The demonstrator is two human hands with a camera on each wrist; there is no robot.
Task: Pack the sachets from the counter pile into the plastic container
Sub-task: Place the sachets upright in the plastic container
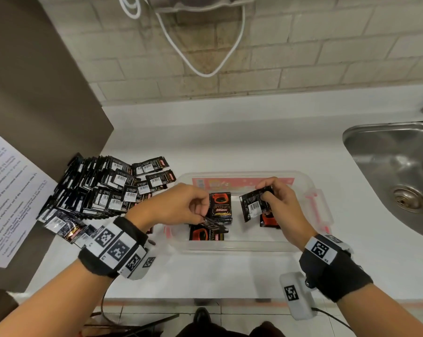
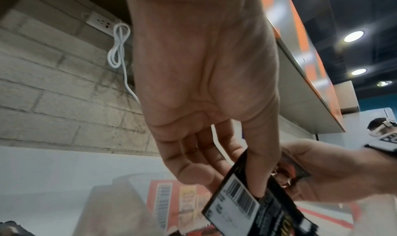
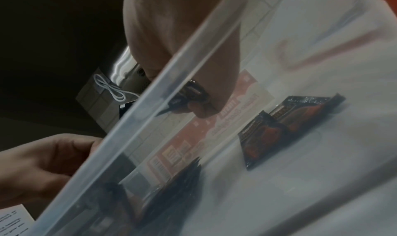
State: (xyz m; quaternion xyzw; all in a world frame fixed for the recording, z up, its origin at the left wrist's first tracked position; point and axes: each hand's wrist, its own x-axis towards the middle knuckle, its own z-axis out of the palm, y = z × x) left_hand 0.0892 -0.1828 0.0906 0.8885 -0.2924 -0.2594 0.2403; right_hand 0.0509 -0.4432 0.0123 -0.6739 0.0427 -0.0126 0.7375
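A clear plastic container (image 1: 232, 246) stands on the white counter, with black and red sachets (image 1: 220, 207) lying on its floor. Left of it spreads a big pile of black sachets (image 1: 103, 188). My left hand (image 1: 181, 205) hovers over the container's left part and pinches a black sachet (image 1: 214, 224) that lies nearly flat; in the left wrist view this sachet (image 2: 247, 199) shows its barcode side. My right hand (image 1: 276, 198) pinches another sachet (image 1: 253, 205) by its top edge above the container's right part, so it hangs barcode side up. Through the container wall (image 3: 137, 137) the right wrist view shows that hand (image 3: 193, 53).
A steel sink (image 1: 398, 171) lies at the right of the counter. A brown cabinet side (image 1: 35, 93) and a printed sheet (image 1: 8, 198) border the pile on the left. A white cable (image 1: 205, 45) hangs on the brick wall behind. The counter's front edge is just below my wrists.
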